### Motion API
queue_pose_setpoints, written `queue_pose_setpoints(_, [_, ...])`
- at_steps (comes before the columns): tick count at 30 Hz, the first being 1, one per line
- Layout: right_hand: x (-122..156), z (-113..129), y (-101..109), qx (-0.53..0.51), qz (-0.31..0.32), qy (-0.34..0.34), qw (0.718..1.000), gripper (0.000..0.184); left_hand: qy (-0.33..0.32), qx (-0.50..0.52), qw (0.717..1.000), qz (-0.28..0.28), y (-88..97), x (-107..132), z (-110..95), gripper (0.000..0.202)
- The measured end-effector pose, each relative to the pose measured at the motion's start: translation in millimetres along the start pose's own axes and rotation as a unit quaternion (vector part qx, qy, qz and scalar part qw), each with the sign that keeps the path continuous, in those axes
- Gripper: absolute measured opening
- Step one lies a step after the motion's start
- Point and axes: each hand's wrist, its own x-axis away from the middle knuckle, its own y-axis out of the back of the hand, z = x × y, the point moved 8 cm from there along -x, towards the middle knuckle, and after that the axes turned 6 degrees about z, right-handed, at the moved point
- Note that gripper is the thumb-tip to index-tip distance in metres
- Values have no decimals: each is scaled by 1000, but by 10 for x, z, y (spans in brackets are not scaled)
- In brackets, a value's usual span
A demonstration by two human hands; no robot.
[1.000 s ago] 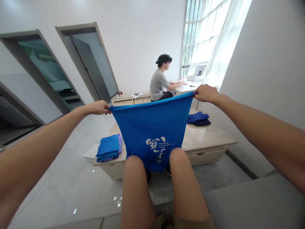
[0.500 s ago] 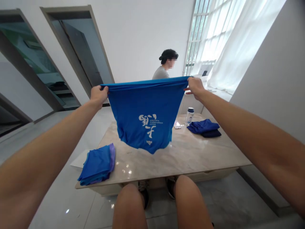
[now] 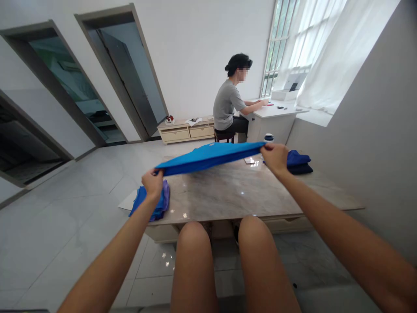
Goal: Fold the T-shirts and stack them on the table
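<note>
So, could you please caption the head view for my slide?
Left hand and right hand hold a blue cloth above the table.

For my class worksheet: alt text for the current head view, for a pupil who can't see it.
A person's left hand and right hand hold a blue cloth stretched above a glossy table. A blue-and-purple fabric pile lies left, a dark-blue pile right; beyond, another person sits at a white desk.

Before us, cloth [image 3: 211,157] spans above the bench [image 3: 228,195], a stack [image 3: 163,204] at its left, garments [image 3: 298,162] right, a person [image 3: 224,108] behind.
</note>
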Motion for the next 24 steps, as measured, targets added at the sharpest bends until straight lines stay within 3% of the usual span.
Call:
queue_pose_setpoints(1, [199,-128,-220,-22,-27,-56,998,45,21,-31,999,18,-155,243,246,26])
queue_pose_setpoints(4, [686,-356,-1054,-80,15,-126,989,34,100,-75,989,77,-556,832,919,10])
queue_pose_setpoints(7, [988,-532,-1657,-91,40,-159,982,34,137,-81,984,81,-729,1154,1319,22])
queue_pose_setpoints(9, [1109,-635,-1904,-108,47,-171,978,36,143,-70,983,94,-802,1268,1471,26])
queue_pose_setpoints(12, [1228,-722,-2074,-144,33,-152,977,29,129,-37,984,116,-885,1391,1650,28])
queue_pose_setpoints(15, [1336,-788,-2105,-145,11,-135,980,25,115,-3,986,125,-910,1497,1845,25])
queue_pose_setpoints(18, [1416,-883,-2105,-138,14,-159,977,28,120,-5,983,137,-871,1541,1997,26])
queue_pose_setpoints(24, [1437,-939,-2033,-136,18,-172,976,28,121,-28,977,173,-761,1500,1978,32])
